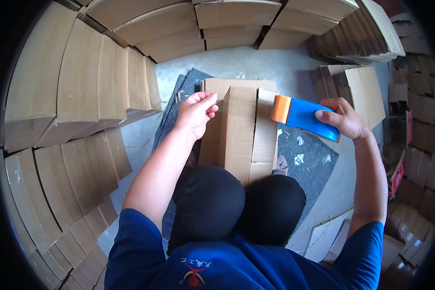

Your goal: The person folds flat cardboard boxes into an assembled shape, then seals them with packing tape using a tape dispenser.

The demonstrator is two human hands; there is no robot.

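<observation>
Two bare hands in view, one to each side of one cardboard carton (239, 125). Gripping one tape dispenser (305, 117), blue with one orange end, in the right hand (344, 118): thumb laid across the blue body, fingers wrapped round the back of it, orange end pointed toward the carton, just beside its right far part. Holding the left hand (196, 113) near the carton's left far side, with thumb and fingertips pinched together; cannot tell about any thin strip between them.

Placed between hands and body, at two black-clad knees (210, 203): that single carton, marked by one long dark seam right of its middle. Spread beneath and around, one dark grey mat (314, 166), bearing at least three pale shiny scraps (299, 159) on the right. Visible by the right knee, part of one shoe (281, 165).

Farther out, on pale floor (270, 60): about three cartons across (239, 14) at the far side; two tiers of cartons (79, 72) along the left, at least five in the upper one; two stacks of flattened cardboard (367, 89) at far right. Beyond those, more boxes (420, 128), too crowded to count.
</observation>
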